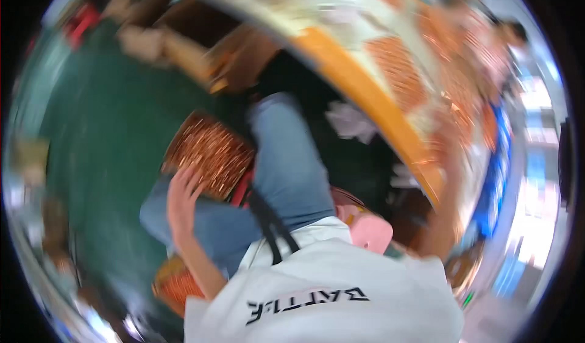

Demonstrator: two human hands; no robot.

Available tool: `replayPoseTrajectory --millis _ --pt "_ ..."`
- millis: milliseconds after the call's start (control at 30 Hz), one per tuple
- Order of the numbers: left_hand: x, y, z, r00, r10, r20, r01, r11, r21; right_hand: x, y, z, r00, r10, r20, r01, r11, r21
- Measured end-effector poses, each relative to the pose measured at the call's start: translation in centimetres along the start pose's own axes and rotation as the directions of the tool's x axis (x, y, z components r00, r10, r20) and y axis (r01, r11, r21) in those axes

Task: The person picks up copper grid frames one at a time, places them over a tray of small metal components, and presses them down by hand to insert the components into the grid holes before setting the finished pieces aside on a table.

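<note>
My left hand (183, 193) is at the near left edge of an open box of shiny copper-coloured pieces (210, 154), beside my left knee. Its fingers are stretched out and a little apart, with nothing visible in them. Whether they press on the box cannot be made out. My right arm reaches forward over the table on the right, and my right hand (446, 126) is among orange-copper pieces (460, 102) there. Motion smears its fingers, so their pose and anything in them are hidden. The copper pieces are too blurred to name.
The curved table has an orange-yellow edge (359, 84) and more copper-coloured pieces (395, 68) on top. Cardboard boxes (177, 53) stand on the green floor (97, 111). A pink seat or bag (370, 232) is by my right hip. Another person (484, 50) is at the far right.
</note>
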State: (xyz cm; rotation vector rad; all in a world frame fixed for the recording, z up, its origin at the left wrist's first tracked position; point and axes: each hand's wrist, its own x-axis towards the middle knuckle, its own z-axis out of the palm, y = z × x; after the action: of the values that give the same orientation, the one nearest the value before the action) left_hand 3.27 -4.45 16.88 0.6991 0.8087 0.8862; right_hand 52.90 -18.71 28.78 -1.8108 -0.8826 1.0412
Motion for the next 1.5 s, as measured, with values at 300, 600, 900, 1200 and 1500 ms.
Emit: replayPoseTrajectory --millis 300,600,900,1200,1500 --pt "-5.6 -1.0 -6.7 0.897 -0.024 -0.441 0.078 0.991 0.105 -10.1 5.6 -39.9 0.715 -0.137 -0.685 -0.612 0.35 -0.709" --pt "-12.3 -0.1 -8.3 0.764 0.034 -0.644 0.069 0.989 0.134 -8.9 8.7 -40.5 0.7 -0.144 -0.699 -0.663 0.232 -0.712" --pt "-4.9 0.0 -11.2 0.802 -0.063 -0.595 0.209 0.961 0.181 -6.8 4.5 -36.5 0.688 -0.219 -0.692 -0.673 0.164 -0.721" --pt "11.8 -16.0 -32.5 0.495 -0.303 -0.814 0.869 0.179 0.462 -0.2 -3.6 12.4 0.762 -0.425 0.488 0.613 0.232 -0.756" --pt "20.2 -30.7 -39.6 0.562 -0.104 -0.82 0.799 0.325 0.506 11.4 -0.8 35.0 0.769 0.248 0.589 0.401 0.531 -0.747"
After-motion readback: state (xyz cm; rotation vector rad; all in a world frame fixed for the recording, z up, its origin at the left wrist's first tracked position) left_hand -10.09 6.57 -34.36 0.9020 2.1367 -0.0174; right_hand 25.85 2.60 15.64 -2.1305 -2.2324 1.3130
